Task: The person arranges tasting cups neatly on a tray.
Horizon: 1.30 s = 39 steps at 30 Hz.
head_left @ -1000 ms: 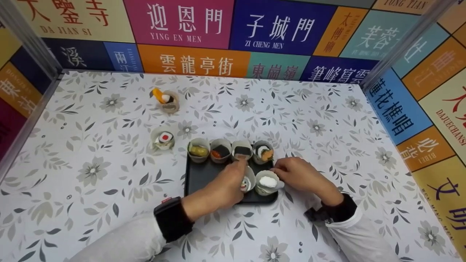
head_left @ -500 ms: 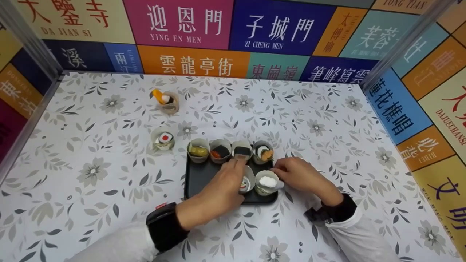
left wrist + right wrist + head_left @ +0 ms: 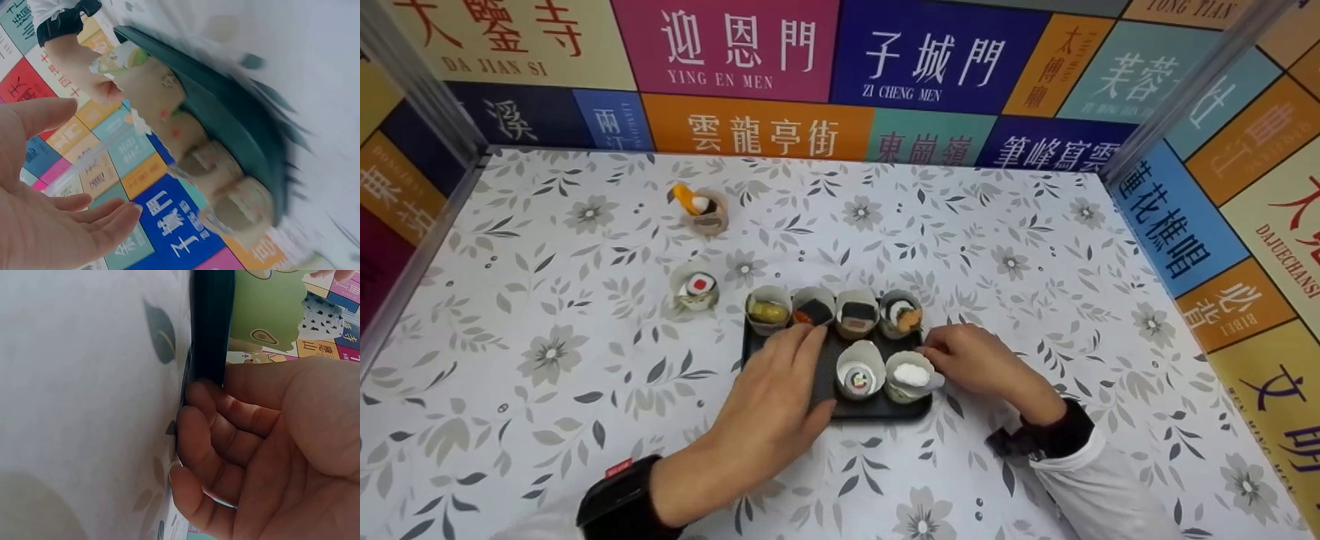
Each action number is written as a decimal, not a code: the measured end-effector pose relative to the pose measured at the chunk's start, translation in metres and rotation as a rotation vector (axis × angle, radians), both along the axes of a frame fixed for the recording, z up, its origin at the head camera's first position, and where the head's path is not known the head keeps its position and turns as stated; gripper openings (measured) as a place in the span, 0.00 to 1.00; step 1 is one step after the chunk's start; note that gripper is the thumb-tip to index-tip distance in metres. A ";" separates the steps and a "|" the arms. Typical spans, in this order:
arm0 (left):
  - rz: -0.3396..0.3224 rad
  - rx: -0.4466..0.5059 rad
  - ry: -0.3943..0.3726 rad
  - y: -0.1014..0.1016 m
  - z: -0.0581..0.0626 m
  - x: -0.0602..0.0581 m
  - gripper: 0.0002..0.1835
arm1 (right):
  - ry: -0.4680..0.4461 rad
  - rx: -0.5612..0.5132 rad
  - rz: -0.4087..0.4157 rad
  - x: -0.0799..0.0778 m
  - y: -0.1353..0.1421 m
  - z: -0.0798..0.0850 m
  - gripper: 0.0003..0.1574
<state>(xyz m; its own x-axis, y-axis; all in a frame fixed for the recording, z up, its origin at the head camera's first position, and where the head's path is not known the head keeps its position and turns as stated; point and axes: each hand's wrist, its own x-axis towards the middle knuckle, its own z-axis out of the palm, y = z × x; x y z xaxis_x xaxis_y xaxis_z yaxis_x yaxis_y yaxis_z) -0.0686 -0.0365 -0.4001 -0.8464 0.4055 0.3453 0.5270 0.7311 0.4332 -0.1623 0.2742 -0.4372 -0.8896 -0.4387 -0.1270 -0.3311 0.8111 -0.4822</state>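
1. Step in hand, my read: filling the tray (image 3: 877, 412) with cups of small food-like pieces; six stood on it, two off.
2. Back row on tray, four side by side: yellow-piece cup (image 3: 769, 327), orange-and-black cup (image 3: 812, 292), dark-piece cup (image 3: 856, 328), white-and-orange cup (image 3: 901, 296).
3. Front row, right part: round-roll cup (image 3: 859, 352), white-piece cup (image 3: 910, 391).
4. Left hand (image 3: 769, 401): fingers extended, thumb spread wide, holding nothing; over the tray's front-left part, fingertips near the orange-and-black cup, no clear contact seen.
5. Right hand (image 3: 979, 360): pinched the tray's right edge, thumb against curled fingers.
6. Off tray, to the left: red-centre cup (image 3: 699, 304), and farther back the orange-topped cup (image 3: 709, 219).
7. Next move likely called for the left hand to reach the red-centre cup, lift it level and set it beside the round-roll cup, right hand steadying the tray.
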 end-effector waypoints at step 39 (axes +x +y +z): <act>0.384 0.108 -0.549 -0.130 -0.014 -0.116 0.58 | -0.002 0.005 0.017 0.000 0.000 0.002 0.14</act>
